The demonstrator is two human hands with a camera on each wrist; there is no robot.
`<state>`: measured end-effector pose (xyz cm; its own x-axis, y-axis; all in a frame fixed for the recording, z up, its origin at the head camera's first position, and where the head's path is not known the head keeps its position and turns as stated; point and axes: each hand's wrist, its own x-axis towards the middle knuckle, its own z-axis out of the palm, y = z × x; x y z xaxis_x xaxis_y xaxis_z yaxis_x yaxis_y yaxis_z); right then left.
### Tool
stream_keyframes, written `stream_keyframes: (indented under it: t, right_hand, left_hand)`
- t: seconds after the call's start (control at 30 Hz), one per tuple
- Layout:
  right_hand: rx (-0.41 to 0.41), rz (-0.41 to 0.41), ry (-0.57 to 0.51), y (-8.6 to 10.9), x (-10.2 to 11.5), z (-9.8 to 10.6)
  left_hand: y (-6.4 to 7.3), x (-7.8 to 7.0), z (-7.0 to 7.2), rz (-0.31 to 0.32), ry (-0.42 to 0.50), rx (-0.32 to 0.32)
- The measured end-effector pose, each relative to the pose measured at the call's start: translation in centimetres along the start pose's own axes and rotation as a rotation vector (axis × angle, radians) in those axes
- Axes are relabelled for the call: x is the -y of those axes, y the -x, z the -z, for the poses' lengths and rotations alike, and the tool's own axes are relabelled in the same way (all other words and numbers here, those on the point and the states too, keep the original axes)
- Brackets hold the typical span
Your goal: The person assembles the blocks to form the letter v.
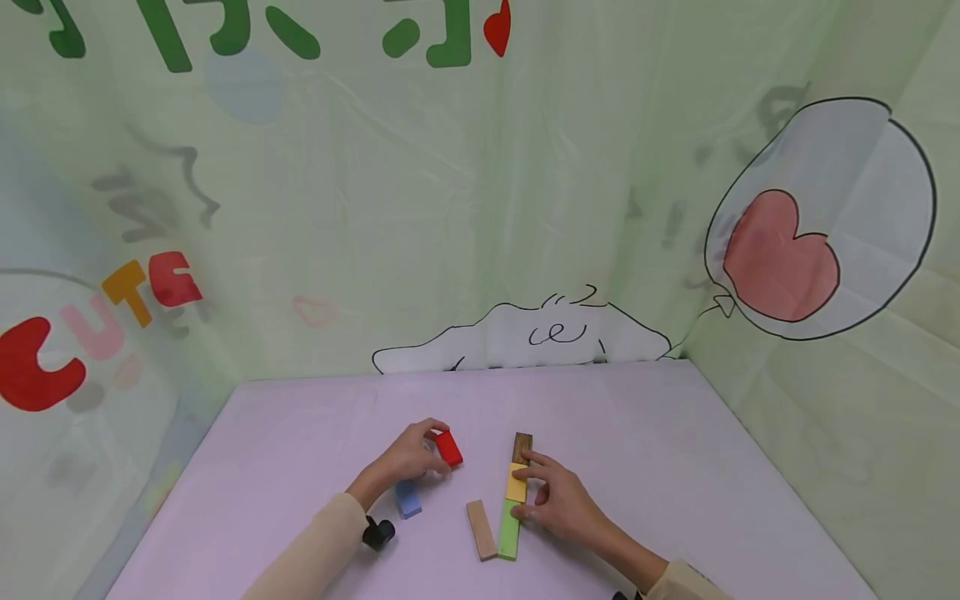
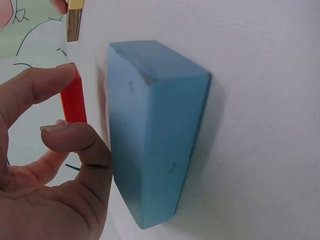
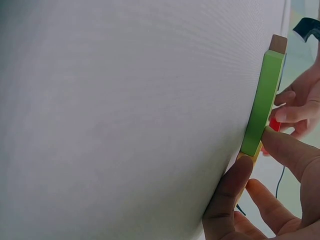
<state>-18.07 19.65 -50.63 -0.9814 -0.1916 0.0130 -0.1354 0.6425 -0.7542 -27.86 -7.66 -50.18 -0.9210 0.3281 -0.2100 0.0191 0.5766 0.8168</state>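
Observation:
My left hand [image 1: 411,454] pinches a red block [image 1: 449,448] between thumb and fingers. A blue block [image 1: 408,499] lies on the table beside that hand; it looms large in the left wrist view, standing close past the thumb. My right hand [image 1: 564,503] rests its fingertips on a straight row of blocks. The row has a dark brown block [image 1: 522,442] at the far end, a yellow block [image 1: 517,487] in the middle and a green block [image 1: 508,537] nearest me. The right thumb touches the green block, while fingers reach over the yellow and brown ones.
A light wooden block [image 1: 482,530] lies slanted left of the green block, its near end close to it. The pale table [image 1: 637,433] is backed by a printed curtain [image 1: 420,208]. A black wrist camera [image 1: 378,533] sits on my left wrist.

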Motion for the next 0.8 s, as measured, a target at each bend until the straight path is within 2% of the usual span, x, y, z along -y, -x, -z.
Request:
stream_keyframes:
  t: [0.4, 0.63, 0.8]
  right_hand:
    - [-0.005, -0.004, 0.015, 0.1, 0.1, 0.2]
    - [-0.008, -0.021, 0.025, 0.0, 0.1, 0.1]
    - [-0.006, -0.015, 0.016, -0.1, 0.1, 0.0]
  left_hand:
    - [1.1, -0.3, -0.1, -0.036, -0.046, 0.077]
    - [1.5, -0.6, -0.3, -0.044, -0.075, 0.081]
    - [1.7, -0.7, -0.5, -0.050, -0.064, 0.098]
